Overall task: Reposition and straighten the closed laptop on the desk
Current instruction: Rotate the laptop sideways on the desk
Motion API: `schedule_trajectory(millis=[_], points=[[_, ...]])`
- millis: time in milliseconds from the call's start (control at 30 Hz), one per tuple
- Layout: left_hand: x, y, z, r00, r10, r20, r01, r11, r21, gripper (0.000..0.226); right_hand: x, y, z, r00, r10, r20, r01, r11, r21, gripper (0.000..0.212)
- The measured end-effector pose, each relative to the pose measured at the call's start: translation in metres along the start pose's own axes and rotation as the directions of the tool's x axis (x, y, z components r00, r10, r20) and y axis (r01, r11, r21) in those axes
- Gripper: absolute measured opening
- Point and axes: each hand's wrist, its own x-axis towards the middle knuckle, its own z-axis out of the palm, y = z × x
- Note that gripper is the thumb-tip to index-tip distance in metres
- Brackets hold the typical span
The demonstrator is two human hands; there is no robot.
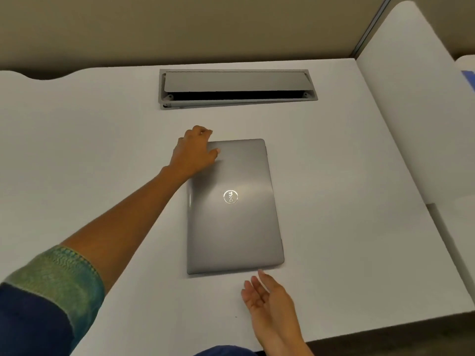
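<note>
white desk (102,150), left hand (192,152) grasping closed laptop's (234,214) far corner — right hand (267,296) released

— Where did the closed laptop (232,209) lie?
— Flat on the white desk (347,188), short edge toward the person.
— And the hands?
— Left hand (194,152) gripped its far left corner; right hand (267,296) hovered open-palmed just beside the near edge.
</note>
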Motion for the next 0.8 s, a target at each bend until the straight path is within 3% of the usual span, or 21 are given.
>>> schedule_trajectory(millis=[133, 233, 467, 633, 800], points=[[0.029, 0.013, 0.005, 0.987, 0.025, 0.160, -0.028, 0.999, 0.020, 0.067, 0.000, 0.011, 0.015, 0.997, 0.071, 0.036, -0.072, 0.997, 0.017, 0.046], [0.033, 0.016, 0.012, 0.971, 0.007, 0.239, -0.018, 0.999, 0.046, 0.059, 0.004, 0.011, 0.025, 0.998, 0.026, 0.063, -0.027, 1.000, 0.014, 0.038], [0.033, 0.012, 0.009, 0.969, -0.042, 0.242, 0.033, 0.999, 0.040, 0.061, 0.008, 0.018, 0.027, 0.996, -0.080, 0.038, 0.084, 0.990, -0.112, 0.011], [0.020, -0.008, 0.002, 0.959, -0.154, 0.239, 0.155, 0.988, 0.013, 0.058, 0.014, 0.009, 0.019, 0.984, -0.174, 0.044, 0.179, 0.970, -0.163, 0.011], [-0.016, -0.032, -0.008, 0.915, -0.330, 0.232, 0.358, 0.929, -0.094, 0.057, 0.030, -0.026, 0.004, 0.945, -0.319, 0.072, 0.327, 0.907, -0.267, 0.027]])
